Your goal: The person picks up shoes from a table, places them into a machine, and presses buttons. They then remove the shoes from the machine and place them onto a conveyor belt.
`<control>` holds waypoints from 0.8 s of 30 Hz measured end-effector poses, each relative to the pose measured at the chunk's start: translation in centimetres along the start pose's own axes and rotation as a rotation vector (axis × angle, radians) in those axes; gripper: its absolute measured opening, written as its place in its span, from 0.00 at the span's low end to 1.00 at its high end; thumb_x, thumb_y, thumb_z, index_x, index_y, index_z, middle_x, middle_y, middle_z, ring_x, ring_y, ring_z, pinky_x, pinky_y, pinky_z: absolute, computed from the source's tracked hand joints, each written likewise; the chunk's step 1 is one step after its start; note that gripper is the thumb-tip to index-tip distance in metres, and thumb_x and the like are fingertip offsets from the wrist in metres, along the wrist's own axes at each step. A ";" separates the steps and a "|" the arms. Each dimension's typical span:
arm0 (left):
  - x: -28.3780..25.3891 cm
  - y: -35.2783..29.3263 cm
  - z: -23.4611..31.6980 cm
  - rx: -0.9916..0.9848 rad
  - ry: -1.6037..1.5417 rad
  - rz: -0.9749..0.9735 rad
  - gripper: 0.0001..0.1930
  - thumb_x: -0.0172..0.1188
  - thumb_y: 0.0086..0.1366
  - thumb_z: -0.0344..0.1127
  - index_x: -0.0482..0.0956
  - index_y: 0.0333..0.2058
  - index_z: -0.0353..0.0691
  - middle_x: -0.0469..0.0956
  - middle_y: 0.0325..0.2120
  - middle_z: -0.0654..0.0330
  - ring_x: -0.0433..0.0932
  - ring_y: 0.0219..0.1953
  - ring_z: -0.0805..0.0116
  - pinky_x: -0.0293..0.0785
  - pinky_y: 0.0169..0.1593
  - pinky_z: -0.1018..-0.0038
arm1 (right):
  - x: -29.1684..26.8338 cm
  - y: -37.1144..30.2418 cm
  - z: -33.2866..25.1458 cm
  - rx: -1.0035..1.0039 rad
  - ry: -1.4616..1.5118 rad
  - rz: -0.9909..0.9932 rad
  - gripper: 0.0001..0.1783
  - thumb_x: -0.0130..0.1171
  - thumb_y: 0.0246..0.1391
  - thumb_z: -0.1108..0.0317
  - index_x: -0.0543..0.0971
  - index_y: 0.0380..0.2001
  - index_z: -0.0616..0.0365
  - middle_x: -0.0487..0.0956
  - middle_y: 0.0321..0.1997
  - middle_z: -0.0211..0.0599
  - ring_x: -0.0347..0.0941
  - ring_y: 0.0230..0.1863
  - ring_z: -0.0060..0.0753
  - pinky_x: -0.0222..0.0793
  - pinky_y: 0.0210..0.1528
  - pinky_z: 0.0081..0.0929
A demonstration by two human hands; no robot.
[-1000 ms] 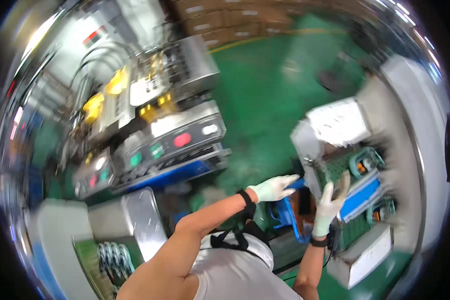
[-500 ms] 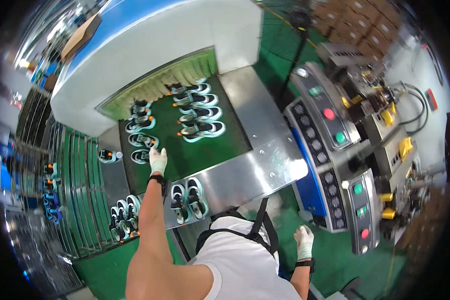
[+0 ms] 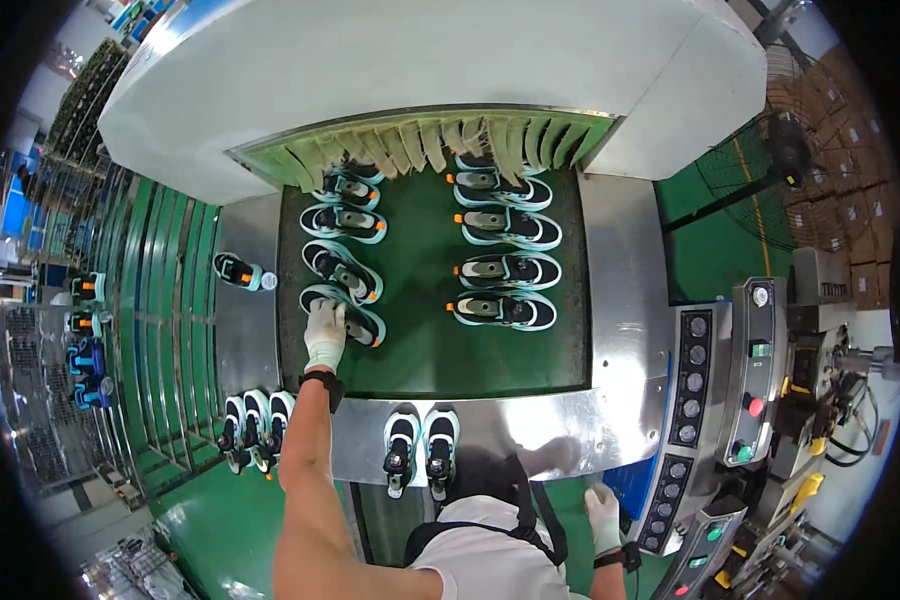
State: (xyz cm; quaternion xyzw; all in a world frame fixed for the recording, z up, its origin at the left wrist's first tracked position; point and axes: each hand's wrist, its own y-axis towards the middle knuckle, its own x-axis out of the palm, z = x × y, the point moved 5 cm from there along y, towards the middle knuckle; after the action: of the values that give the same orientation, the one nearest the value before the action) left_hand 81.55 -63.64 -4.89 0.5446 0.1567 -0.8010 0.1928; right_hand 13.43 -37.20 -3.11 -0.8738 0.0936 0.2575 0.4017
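My left hand (image 3: 326,330), in a pale glove, reaches forward over a green conveyor belt (image 3: 420,350). Its fingers are closed on the nearest sneaker (image 3: 365,325) of the left row; the hand covers part of that shoe. Behind it lie more black sneakers with pale blue soles and orange tabs, such as this sneaker (image 3: 342,270). A second row on the right includes a near sneaker (image 3: 503,310). My right hand (image 3: 602,518), also gloved, hangs low beside my body near the control panel, fingers curled, with nothing visible in it.
A pair of sneakers (image 3: 422,448) stands on the steel front ledge (image 3: 540,440). Several sneakers (image 3: 256,428) line up at left; another sneaker (image 3: 238,270) lies on the side plate. Fabric strips (image 3: 420,147) hang over the machine opening. Control panels (image 3: 695,380) and a fan (image 3: 790,150) stand right.
The view has turned, so the belt now appears straighter and more central. My left hand has moved onto the nearest left-row sneaker. My right hand stays low at my side.
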 end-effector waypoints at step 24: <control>-10.7 -53.9 65.4 1.803 -1.025 -0.865 0.29 0.66 0.59 0.30 0.69 0.58 0.30 0.72 0.54 0.43 0.72 0.57 0.46 0.71 0.60 0.61 | -19.7 -19.8 0.4 -0.352 1.480 0.401 0.29 0.65 0.56 0.65 0.70 0.56 0.71 0.79 0.47 0.38 0.76 0.44 0.24 0.74 0.47 0.24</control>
State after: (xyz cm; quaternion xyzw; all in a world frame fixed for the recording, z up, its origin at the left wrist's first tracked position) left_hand 6.12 -45.09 30.75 -0.0090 -0.4022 -0.7507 -0.5240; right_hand 3.93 -24.70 19.98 -0.8354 0.4505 -0.3127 0.0363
